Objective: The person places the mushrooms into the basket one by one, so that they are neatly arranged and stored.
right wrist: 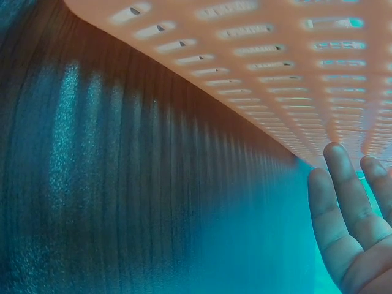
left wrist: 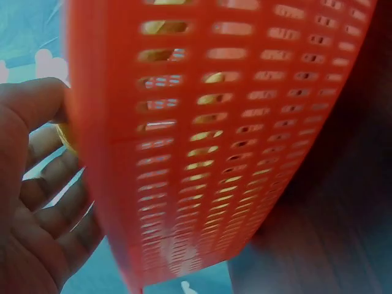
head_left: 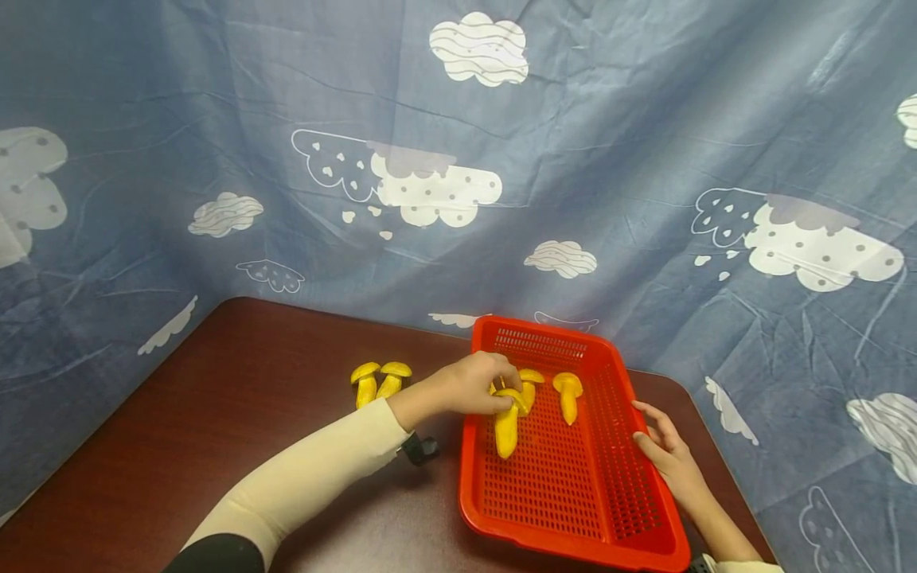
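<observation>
My left hand (head_left: 476, 383) reaches over the near-left wall of a red plastic basket (head_left: 544, 535) and pinches a yellow mushroom (head_left: 506, 436) by its cap. In the left wrist view the basket wall hides most of that mushroom; only a bit of yellow shows by the fingers. Other yellow mushrooms lie inside: one (head_left: 530, 377) partly behind the left hand, another (head_left: 568, 396) further right. My right hand (head_left: 673, 458) holds the basket's right rim, thumb on the rim. Its other fingers (right wrist: 346, 184) extend along the outer side in the right wrist view.
Two more yellow mushrooms, one (head_left: 365, 385) beside the other (head_left: 394, 379), are on the dark reddish table (head_left: 179, 422), left of the basket and partly behind the left forearm. A blue cloud-patterned cloth (head_left: 344, 87) hangs behind and beside the table.
</observation>
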Demonstrator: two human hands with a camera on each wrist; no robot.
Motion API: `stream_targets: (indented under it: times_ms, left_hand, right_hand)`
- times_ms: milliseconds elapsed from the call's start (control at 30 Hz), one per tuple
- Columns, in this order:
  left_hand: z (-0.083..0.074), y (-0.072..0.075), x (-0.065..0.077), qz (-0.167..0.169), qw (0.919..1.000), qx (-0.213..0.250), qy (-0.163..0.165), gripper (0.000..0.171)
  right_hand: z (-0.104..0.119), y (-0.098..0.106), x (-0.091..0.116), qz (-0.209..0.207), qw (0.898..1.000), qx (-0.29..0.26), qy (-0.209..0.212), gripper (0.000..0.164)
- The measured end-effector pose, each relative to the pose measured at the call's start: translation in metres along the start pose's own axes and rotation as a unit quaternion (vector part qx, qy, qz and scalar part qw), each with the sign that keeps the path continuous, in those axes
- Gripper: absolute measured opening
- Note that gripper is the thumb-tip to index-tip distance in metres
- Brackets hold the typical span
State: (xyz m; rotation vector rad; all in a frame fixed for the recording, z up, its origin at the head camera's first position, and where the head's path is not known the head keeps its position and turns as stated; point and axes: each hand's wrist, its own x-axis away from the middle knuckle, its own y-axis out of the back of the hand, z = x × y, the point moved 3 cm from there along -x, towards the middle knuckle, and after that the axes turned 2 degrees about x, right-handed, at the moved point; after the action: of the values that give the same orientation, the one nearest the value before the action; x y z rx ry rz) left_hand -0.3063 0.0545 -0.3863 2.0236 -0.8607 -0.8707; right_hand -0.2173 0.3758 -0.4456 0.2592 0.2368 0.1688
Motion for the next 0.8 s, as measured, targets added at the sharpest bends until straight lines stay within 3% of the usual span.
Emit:
stream_targets:
  times_ms: [300, 567, 800]
  left_hand:
    - [-0.001, -0.023, -0.004, 0.043, 0.9964, -0.068, 0.028, 0.016]
    - [-0.002, -0.032, -0.006, 0.088, 0.983, -0.146, 0.068, 0.014]
    - [-0.003, -0.037, -0.006, 0.106, 0.9738, -0.175, 0.1, 0.014]
  right_hand:
    - [0.0, 0.0, 0.001, -0.004, 1.0, 0.022, -0.008, 0.049]
    - [-0.001, -0.001, 0.001, 0.001, 1.0, 0.025, -0.004, 0.05]
    - [0.0, 0.0, 0.001, -0.002, 1.0, 0.018, -0.002, 0.049]
